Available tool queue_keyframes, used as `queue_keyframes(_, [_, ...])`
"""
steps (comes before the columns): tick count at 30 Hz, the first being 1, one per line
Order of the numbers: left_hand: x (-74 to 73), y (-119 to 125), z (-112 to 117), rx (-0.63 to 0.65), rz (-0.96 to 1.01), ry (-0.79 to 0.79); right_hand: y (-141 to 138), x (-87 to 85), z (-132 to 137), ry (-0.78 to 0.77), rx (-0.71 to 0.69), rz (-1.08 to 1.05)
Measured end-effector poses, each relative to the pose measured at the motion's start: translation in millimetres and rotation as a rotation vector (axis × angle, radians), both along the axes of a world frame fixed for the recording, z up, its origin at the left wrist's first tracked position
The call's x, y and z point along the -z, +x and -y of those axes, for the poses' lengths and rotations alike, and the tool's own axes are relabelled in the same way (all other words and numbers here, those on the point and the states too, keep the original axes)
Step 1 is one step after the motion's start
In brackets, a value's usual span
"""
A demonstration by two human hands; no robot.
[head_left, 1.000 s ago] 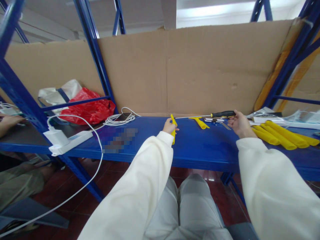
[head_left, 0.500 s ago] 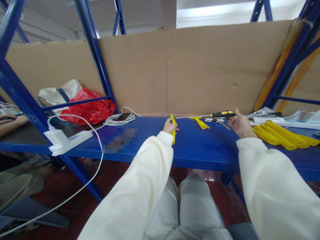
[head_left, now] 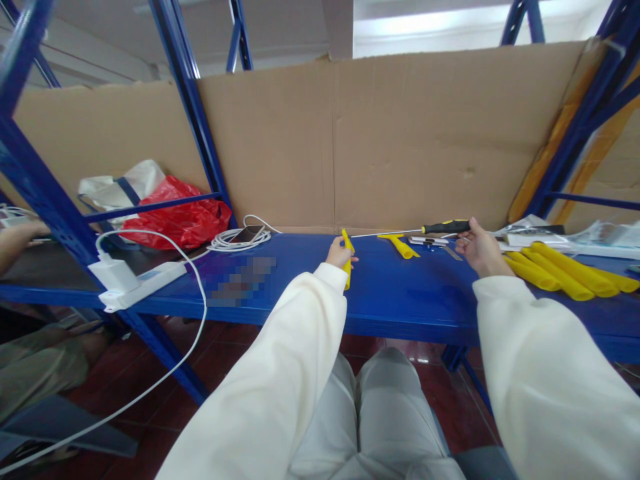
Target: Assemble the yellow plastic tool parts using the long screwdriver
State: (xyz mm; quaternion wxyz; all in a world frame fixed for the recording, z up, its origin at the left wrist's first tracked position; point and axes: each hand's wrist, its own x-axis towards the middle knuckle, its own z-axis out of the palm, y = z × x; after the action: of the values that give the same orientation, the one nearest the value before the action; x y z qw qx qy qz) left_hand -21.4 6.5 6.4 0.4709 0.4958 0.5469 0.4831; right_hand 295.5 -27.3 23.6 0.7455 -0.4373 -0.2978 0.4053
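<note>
Left fingers [head_left: 339, 249], in the head view, are wrapped around a slim yellow piece [head_left: 347, 275], one end showing beyond them and the other on their near side. Right fingers [head_left: 466, 245] grasp a black-and-yellow screwdriver [head_left: 443, 229] by the end of its handle. Its shaft runs leftward to the yellow piece's far end, just past the left fingers; whether the tip has entered cannot be made out.

Between the two sets of fingers, a forked yellow part [head_left: 403, 247] lies on the blue bench [head_left: 405, 297]; small items [head_left: 427, 241] lie nearer the right fingers. Just right of those fingers, yellow tubes [head_left: 573, 270] lie side by side. Well left of the left fingers are a coiled white cable [head_left: 225, 243], a dark phone [head_left: 249, 234] and a red bag [head_left: 175, 217]. Cardboard [head_left: 425, 133] stands behind both hands.
</note>
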Motion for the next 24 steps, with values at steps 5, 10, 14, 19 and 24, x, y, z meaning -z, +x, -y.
queue_keyframes(5, [0.4,0.1,0.4,0.010,-0.017,0.008,5.6,2.3,-4.0,0.014,-0.056,-0.033])
queue_keyframes(10, [0.1,-0.5,0.3,0.013,-0.012,0.002,6.8,3.8,-5.5,-0.004,-0.064,-0.052])
queue_keyframes(14, [-1.5,-0.6,1.2,0.012,-0.010,-0.007,3.8,3.3,-3.1,-0.014,-0.052,-0.039])
queue_keyframes(19, [-2.0,-0.6,2.0,0.011,-0.024,-0.003,0.6,0.0,1.6,0.023,-0.074,-0.019])
queue_keyframes(24, [-1.3,-1.3,1.9,0.005,-0.013,0.003,-3.4,-2.8,2.8,0.045,-0.030,-0.015])
